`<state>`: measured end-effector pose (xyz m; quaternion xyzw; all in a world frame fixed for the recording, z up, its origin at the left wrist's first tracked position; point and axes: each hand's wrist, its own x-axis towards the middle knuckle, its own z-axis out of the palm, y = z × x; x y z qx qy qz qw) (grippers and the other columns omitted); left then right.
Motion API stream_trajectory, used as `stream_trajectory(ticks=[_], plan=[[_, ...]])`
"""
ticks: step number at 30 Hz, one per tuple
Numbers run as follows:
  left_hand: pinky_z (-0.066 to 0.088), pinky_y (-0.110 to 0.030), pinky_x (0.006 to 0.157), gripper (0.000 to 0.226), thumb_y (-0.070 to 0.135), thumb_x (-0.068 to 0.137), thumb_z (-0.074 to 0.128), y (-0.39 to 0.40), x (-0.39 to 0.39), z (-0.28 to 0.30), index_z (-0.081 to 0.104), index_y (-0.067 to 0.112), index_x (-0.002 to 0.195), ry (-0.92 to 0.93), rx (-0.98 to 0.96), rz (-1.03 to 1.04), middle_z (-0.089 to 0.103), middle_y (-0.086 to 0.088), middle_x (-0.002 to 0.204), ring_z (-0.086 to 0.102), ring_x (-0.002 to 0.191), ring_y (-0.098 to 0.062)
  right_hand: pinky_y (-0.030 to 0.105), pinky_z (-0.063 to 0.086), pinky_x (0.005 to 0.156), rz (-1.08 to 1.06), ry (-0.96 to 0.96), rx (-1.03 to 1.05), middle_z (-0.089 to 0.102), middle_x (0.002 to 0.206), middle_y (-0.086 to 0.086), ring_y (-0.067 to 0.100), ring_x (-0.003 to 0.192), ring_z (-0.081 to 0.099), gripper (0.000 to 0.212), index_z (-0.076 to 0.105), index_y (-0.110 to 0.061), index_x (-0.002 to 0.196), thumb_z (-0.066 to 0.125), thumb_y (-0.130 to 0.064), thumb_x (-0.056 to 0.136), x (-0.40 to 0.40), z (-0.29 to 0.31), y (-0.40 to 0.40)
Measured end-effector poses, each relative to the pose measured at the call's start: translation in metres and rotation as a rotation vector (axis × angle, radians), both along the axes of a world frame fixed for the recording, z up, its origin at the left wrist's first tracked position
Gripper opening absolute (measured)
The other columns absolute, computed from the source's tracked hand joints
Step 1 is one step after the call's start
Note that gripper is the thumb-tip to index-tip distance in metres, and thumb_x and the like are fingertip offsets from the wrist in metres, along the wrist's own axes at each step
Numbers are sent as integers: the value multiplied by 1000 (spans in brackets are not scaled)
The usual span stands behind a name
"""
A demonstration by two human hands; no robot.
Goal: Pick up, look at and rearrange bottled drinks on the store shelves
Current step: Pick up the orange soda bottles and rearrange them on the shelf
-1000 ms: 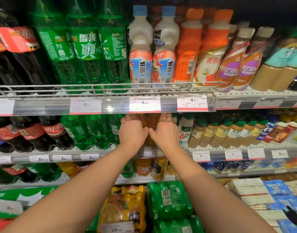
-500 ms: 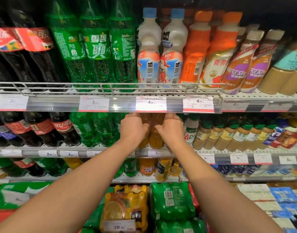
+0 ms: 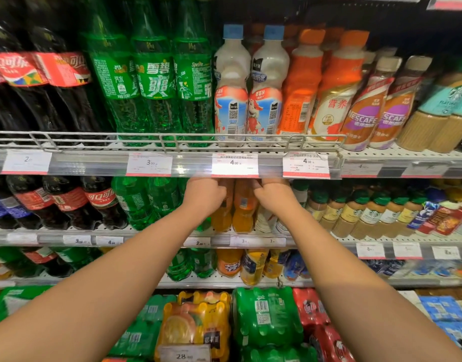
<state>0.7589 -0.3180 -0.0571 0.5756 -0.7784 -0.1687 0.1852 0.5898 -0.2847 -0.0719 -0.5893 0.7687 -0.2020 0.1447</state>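
Head view: your left hand [image 3: 205,195] and right hand [image 3: 273,195] reached side by side under the price rail of the upper shelf [image 3: 94,165], each at one of two upright orange plastic drink bottles [image 3: 244,205] standing on the second shelf [image 3: 146,237]. The bottles stood straight ahead of your knuckles, long axes vertical, both hands equally near. Your fingers curled around the bottle shoulders; the fingertips were hidden. Both forearms stretched forward, converging.
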Motion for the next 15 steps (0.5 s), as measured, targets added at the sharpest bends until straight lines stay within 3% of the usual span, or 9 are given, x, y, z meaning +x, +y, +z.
stream_trajectory(ticks=[3, 5, 7, 9, 11, 12, 15], plan=[[40, -32, 73, 24, 7, 93, 50, -2, 4, 0, 62, 3, 72, -31, -14, -1, 55, -11, 78, 57, 85, -32, 44, 54, 93, -34, 37, 105, 63, 121, 16, 36, 111, 62, 44, 55, -13, 134, 40, -45, 108, -1, 5, -2], [37, -31, 72, 37, 9, 95, 49, -2, 5, -3, 44, 14, 58, -8, 14, -2, 51, -8, 71, 50, 81, -28, 47, 53, 99, -80, -11, 123, 60, 130, 15, 37, 118, 59, 49, 52, -15, 138, 42, -51, 106, 0, 8, -5], [34, -30, 66, 41, 8, 95, 50, -4, 5, -5, 38, 17, 57, 53, 52, 24, 43, 0, 62, 47, 79, -25, 49, 50, 104, -104, -39, 162, 57, 136, 14, 37, 124, 57, 54, 50, -17, 141, 41, -56, 104, 1, 9, -7], [32, -32, 58, 41, 8, 95, 50, -6, 5, -6, 38, 17, 57, 64, 67, 37, 39, 3, 61, 47, 79, -24, 46, 52, 100, -81, -18, 194, 60, 126, 13, 36, 119, 60, 48, 56, -17, 128, 39, -56, 105, 1, 8, -6], [32, -22, 51, 41, 9, 96, 49, -8, 5, -7, 37, 17, 58, 54, 71, 26, 39, 3, 62, 46, 79, -24, 38, 53, 88, -35, 23, 187, 60, 106, 12, 34, 108, 64, 39, 57, -17, 104, 37, -50, 107, -2, 6, -1], [29, -15, 48, 41, 9, 96, 49, -8, 6, -7, 37, 17, 58, 58, 69, 20, 38, 3, 62, 46, 79, -23, 36, 52, 83, -25, 31, 174, 59, 101, 11, 33, 104, 64, 38, 56, -16, 104, 36, -48, 108, -3, 5, 0], [30, -11, 46, 40, 8, 95, 50, -10, 6, -8, 38, 17, 58, 95, 74, 31, 39, 3, 62, 46, 78, -23, 38, 52, 86, -51, -33, 154, 60, 111, 11, 28, 101, 61, 47, 53, -13, 134, 36, -49, 109, -5, 4, -1]])
